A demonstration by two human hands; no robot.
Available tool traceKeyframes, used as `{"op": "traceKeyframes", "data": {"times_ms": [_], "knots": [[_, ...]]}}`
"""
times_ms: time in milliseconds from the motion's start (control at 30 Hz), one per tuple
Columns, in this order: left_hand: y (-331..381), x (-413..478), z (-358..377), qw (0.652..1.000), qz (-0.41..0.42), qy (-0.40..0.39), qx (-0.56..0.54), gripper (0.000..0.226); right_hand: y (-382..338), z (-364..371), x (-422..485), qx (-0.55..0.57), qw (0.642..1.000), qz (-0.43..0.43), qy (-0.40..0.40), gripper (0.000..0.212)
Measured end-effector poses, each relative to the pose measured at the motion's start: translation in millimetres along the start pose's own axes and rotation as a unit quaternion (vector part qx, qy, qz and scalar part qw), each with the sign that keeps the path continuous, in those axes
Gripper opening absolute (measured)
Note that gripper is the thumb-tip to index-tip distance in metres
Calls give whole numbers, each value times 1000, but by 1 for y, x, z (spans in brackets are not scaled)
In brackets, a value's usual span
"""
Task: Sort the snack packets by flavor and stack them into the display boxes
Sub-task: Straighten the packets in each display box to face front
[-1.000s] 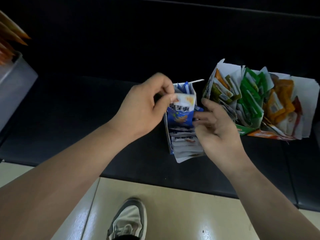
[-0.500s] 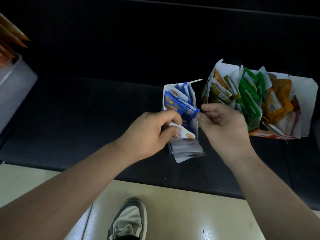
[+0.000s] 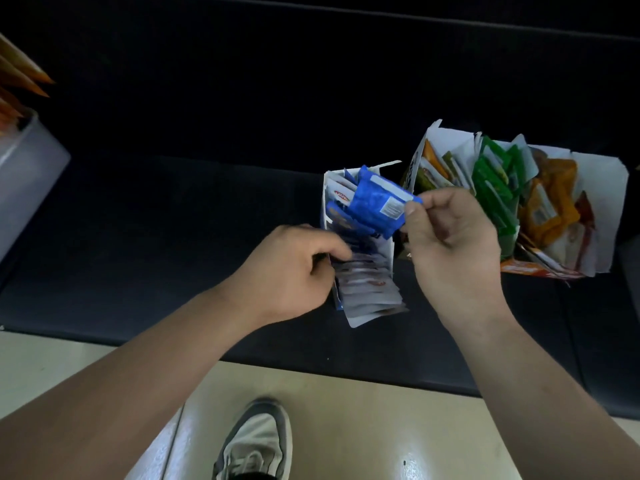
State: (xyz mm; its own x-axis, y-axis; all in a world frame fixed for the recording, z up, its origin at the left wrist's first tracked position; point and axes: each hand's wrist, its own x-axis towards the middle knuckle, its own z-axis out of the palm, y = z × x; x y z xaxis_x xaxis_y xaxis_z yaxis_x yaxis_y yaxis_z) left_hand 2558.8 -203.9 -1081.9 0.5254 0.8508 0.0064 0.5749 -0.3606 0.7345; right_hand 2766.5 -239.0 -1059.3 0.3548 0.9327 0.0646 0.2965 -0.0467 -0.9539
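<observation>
Newly raised, a crinkled blue foil packet (image 3: 375, 206) is pinched by the right hand (image 3: 453, 244) fingers, ready for filing; the left hand (image 3: 294, 268) fingers grip stacked packets (image 3: 367, 289) in the white cardboard box (image 3: 388, 247).

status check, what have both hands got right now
Right hand pinching blue packet over the blue box. Left hand curled at the stacked packets in that box, grip unclear. Nothing blocking the box.

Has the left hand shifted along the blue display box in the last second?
Yes. The left hand has come back toward the person, from the far end of the blue display box to the packets at its near end.
</observation>
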Motion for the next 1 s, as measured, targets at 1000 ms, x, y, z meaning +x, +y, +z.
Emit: {"op": "traceKeyframes", "data": {"times_ms": [1000], "knots": [[14, -9, 6, 859, -200, 84, -464, 20, -5, 3, -16, 31, 971, 231, -56, 28]]}}
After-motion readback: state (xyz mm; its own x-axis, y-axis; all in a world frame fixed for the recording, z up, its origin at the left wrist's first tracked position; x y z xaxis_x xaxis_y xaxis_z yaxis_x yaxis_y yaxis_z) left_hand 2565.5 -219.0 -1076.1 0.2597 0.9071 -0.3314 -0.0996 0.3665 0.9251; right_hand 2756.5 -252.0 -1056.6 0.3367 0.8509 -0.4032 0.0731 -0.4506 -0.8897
